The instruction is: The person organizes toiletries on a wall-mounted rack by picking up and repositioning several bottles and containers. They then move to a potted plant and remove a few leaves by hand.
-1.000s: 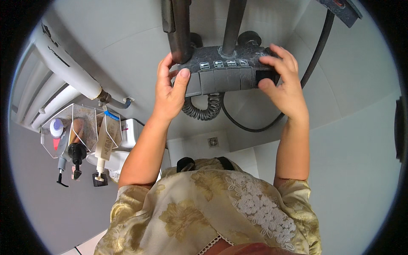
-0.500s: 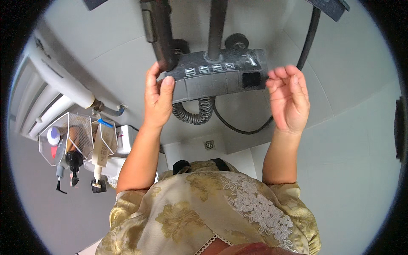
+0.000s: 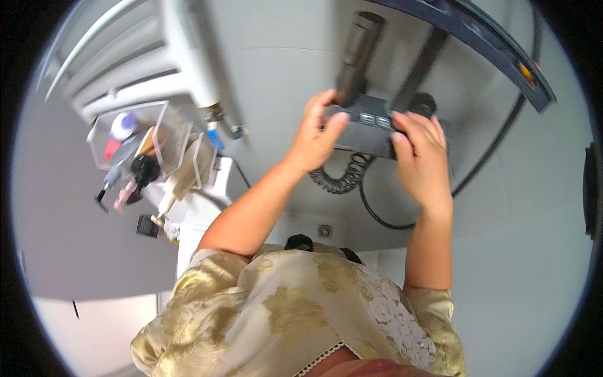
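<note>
Your left hand [image 3: 314, 138] clamped the left end of the dark shower unit [image 3: 365, 138]; your right hand [image 3: 422, 157] touched its right part, whether clamped could not be told.

The right hand [image 3: 421, 154], half a second ago held off beside the right end of the black control unit [image 3: 367, 138], is now back on it. Its fingers [image 3: 411, 122] bend over the top and front, further in than the end grip of a second ago. They now cover the dark square window and part of the row of icons [image 3: 375, 119], leaving about two in sight. The left hand [image 3: 317, 141] now has less of the unit between it and the right hand. The view has swung: more of the curved dark bar [image 3: 465, 28] shows overhead, the upright tube's [image 3: 361, 47] upper end appears, and the basket [image 3: 179, 143] sits nearer the unit in view, now blurred.
</note>
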Available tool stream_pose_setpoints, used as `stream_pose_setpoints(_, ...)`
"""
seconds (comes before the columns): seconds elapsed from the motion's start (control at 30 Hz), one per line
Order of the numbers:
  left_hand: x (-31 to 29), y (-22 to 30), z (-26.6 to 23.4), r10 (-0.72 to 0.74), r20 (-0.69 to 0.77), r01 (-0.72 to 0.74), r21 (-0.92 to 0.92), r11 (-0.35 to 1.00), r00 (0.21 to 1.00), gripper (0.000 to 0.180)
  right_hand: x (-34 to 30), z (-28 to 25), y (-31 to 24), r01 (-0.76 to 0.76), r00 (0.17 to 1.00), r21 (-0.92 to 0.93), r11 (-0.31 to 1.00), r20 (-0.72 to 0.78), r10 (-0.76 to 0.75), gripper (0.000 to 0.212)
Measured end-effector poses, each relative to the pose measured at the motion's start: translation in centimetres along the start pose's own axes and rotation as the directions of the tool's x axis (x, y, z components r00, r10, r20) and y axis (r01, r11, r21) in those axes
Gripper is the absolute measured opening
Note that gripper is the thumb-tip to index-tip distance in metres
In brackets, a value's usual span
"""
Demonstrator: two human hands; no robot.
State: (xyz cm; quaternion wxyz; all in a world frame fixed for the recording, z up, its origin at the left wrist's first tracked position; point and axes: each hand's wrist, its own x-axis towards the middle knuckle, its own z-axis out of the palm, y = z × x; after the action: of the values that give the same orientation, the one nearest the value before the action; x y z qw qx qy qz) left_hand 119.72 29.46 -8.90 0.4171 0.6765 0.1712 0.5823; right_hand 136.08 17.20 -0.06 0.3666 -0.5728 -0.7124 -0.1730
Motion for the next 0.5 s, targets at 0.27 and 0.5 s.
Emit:
stream_pose_setpoints(0.27,0.3,0.7,0.5,0.073,0.032,-0.076,0.096,0.992,0.997,0.052,-0.3,1.2,-1.0,0.07,0.998,0.072,0.995,-0.004,-0.07,0.024)
stream_pose_setpoints(0.5,0.2,1.6,0.5,0.088,-0.058,-0.076,0.178,0.981,0.994,0.053,-0.9,2.6,0.0,0.11,0.993,0.006,0.994,-0.049,-0.11,0.024)
